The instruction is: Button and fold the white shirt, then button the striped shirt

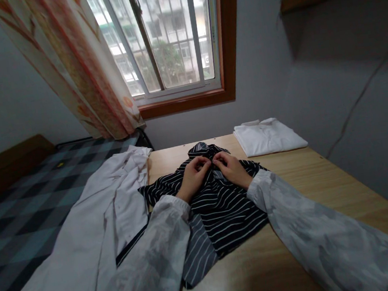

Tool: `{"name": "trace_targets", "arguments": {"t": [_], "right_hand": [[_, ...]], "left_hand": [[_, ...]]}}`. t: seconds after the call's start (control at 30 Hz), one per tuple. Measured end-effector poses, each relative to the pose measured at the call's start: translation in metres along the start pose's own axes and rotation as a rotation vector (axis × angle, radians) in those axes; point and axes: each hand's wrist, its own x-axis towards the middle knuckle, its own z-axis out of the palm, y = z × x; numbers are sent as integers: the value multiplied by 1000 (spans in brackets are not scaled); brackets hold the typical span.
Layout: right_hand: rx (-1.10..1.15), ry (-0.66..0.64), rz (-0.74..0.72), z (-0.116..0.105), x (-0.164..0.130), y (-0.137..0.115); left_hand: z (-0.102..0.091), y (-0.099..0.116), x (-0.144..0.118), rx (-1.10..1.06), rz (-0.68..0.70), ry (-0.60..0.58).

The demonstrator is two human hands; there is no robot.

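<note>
A black shirt with white stripes (232,221) lies spread on the wooden table, its collar toward the window and its lower front flaps parted. Just below the collar, my left hand (196,174) pinches the shirt's front edge between thumb and fingers. Close beside it, my right hand (230,167) pinches the other front edge, the fingertips of both hands almost touching. Whatever small part sits between the fingertips is hidden. The greyish inside of the shirt shows at its lower left corner.
A folded white shirt (267,136) rests at the table's far right. On the left, a white garment (93,225) lies along the table edge and over the checked bed (19,206). Behind the wooden table (327,180) are a window (173,38) and a patterned curtain (75,61).
</note>
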Motion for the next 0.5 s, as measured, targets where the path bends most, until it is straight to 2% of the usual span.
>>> {"name": "trace_targets", "arguments": {"t": [0.3,0.5], "right_hand": [[-26,-8,-18,0,-1,-6],[-150,2,-16,-1,-3,-11]], "left_hand": [[-5,5,3,-136,-52,-66],[-9,5,4,-231,-133,-4]]}}
